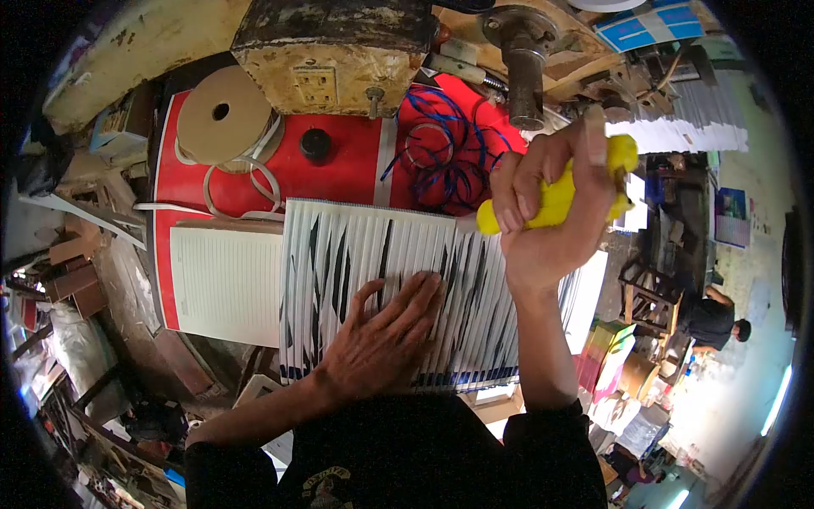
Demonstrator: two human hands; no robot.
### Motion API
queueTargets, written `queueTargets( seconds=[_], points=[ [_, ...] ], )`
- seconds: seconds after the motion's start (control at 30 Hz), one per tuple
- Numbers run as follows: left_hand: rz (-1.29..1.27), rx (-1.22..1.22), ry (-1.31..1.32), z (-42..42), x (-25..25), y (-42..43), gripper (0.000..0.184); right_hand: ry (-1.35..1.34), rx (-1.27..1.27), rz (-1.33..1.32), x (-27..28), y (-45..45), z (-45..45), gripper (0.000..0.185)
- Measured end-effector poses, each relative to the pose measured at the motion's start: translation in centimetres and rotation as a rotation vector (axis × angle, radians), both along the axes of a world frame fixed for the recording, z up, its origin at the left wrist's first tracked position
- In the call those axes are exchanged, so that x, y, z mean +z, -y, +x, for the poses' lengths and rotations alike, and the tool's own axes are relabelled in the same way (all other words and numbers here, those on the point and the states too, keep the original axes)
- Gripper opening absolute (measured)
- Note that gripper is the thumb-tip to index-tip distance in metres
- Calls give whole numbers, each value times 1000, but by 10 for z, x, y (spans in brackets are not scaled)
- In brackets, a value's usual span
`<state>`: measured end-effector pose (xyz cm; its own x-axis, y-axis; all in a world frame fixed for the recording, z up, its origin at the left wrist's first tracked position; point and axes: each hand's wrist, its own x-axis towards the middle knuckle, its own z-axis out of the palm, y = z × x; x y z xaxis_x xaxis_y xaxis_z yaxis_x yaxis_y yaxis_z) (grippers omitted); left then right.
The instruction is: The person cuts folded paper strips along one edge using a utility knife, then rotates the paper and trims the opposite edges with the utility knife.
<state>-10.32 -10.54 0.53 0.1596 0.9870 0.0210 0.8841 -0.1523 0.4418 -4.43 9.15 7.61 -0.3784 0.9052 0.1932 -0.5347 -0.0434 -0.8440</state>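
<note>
My left hand (381, 343) lies with fingers stretched out on a row of pale, ridged strips (356, 246) packed side by side, streaked with dark gaps. They look like the spines of thin book blocks. Blue bits line the row's near edge. At the row's far right corner, my right hand (555, 195) is closed around a chunky yellow object (551, 202). A pale tip at its lower left end comes close to the far edge of the strips. Its exact kind I cannot make out.
Left of the row lies a lined notebook block (225, 280) on a red-topped table (339, 161). Behind are a tape roll (203, 119), a black cap (315, 145), tangled blue ribbon (437, 140), a worn box with a socket (326, 72) and a metal post (526, 81). A person (716, 321) is far right.
</note>
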Motion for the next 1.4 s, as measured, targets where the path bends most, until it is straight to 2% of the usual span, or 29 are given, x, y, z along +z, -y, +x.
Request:
queueTargets(
  seconds=[0.07,0.23,0.43,0.47,0.57,0.6,0.63,0.7,0.8,0.9,0.93,1.03,1.13,1.23,1.33,1.4],
  points=[
    [3,18,26,2,1,-1,60,-125,184,-84,0,-1,3,31],
    [-31,1,14,1,-2,0,67,312,-123,-82,-13,10,-4,43],
    [-51,11,31,2,-1,0,68,153,-65,-111,-22,9,-3,44],
    [-56,-3,20,1,-1,-1,69,280,-66,-31,-22,8,-7,45],
    [-64,-16,5,1,-1,0,71,299,-18,-76,-41,-3,-12,33],
    [-66,-18,-1,1,0,1,71,433,-70,111,-55,-4,-17,30],
    [-56,-21,-8,0,-1,0,71,446,-109,183,-64,-6,-21,29],
    [-38,-30,41,-1,-5,0,69,276,-112,134,-61,-7,-13,26],
    [-80,-29,174,-13,5,2,66,-129,-28,-204,-6,2,-11,29],
    [-52,-41,200,-15,2,2,65,-28,102,23,10,9,-10,35],
    [-50,-43,202,-15,2,2,65,112,-34,-38,9,15,-14,35],
    [-63,-26,223,-15,3,1,65,205,-183,-89,-16,20,-12,37],
    [-60,-24,239,-15,2,1,66,91,-19,-131,-25,15,-9,38],
    [-28,3,257,-13,-2,3,73,243,-196,-45,-26,16,-17,42],
    [-47,9,306,-13,-2,3,73,330,-49,44,-30,6,-19,38],
    [-15,-4,287,-13,-2,4,74,461,-87,216,-49,-1,-23,28]
  ],
)
